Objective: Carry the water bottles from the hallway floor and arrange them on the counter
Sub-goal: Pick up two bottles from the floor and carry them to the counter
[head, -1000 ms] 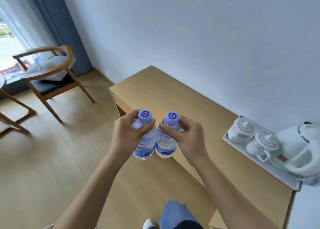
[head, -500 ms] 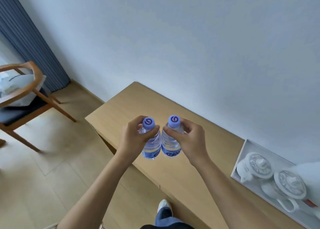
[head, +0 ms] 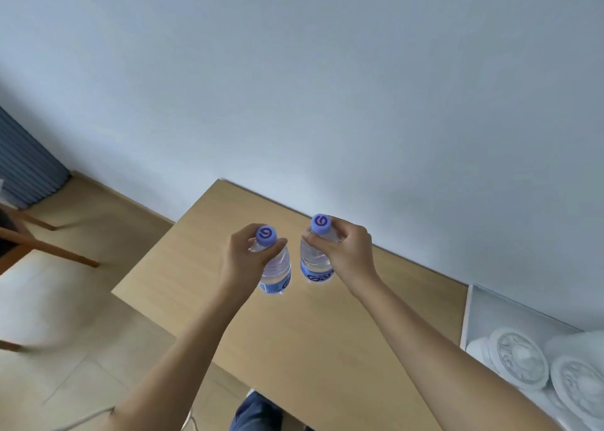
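Two small clear water bottles with purple caps and blue labels are held upright over the light wooden counter (head: 310, 339). My left hand (head: 243, 260) grips the left bottle (head: 277, 272) round its neck and shoulder. My right hand (head: 346, 251) grips the right bottle (head: 313, 264) just under its cap. A narrow gap separates the bottles. Both are over the counter's far left part, near the wall. Whether their bases touch the counter I cannot tell.
A white tray (head: 470, 316) with white lidded cups (head: 516, 362) sits at the counter's right end. A wooden chair (head: 42, 247) stands on the tiled floor to the left, beside a blue curtain (head: 26, 166). The white wall runs right behind the counter.
I have stepped closer to the counter. Both hands carried the bottles forward over its top, and the bottles, earlier side by side and touching, have drawn a little apart.
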Demonstrator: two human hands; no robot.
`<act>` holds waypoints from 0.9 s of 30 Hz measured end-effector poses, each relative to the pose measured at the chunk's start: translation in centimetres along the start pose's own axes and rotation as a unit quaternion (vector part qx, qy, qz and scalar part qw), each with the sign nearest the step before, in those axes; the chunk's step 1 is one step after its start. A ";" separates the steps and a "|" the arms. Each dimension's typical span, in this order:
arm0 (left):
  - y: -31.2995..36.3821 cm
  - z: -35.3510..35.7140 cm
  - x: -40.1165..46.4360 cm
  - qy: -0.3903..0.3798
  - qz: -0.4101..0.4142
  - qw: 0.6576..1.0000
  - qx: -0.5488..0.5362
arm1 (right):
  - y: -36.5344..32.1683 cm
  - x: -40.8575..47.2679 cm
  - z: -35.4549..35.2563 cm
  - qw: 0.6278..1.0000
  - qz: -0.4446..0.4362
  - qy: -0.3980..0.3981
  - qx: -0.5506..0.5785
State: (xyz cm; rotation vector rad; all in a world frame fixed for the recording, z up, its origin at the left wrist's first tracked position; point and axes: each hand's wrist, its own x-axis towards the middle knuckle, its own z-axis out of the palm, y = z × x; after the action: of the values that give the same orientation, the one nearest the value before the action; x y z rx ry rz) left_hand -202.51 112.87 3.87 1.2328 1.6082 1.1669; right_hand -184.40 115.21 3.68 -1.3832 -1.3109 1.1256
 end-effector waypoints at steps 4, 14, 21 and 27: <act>-1.4 -0.2 4.2 -0.025 -0.022 0.999 0.029 | 1.2 2.8 1.9 0.998 0.038 0.043 0.001; -4.0 -0.2 10.4 -0.069 -0.044 0.996 0.034 | 3.3 6.9 5.7 0.989 0.091 0.113 0.018; -4.3 -0.5 12.4 -0.085 -0.036 0.995 0.029 | 4.3 7.4 6.3 0.986 0.100 0.129 0.031; -4.9 -1.1 12.5 -0.134 -0.002 0.988 0.078 | 4.9 7.4 6.3 0.989 0.094 0.117 -0.006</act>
State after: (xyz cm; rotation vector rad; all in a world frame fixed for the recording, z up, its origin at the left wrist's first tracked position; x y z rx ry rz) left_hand -207.60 124.28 -1.10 1.4199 1.5194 0.8437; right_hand -189.49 122.58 -2.51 -1.6212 -1.0382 1.0428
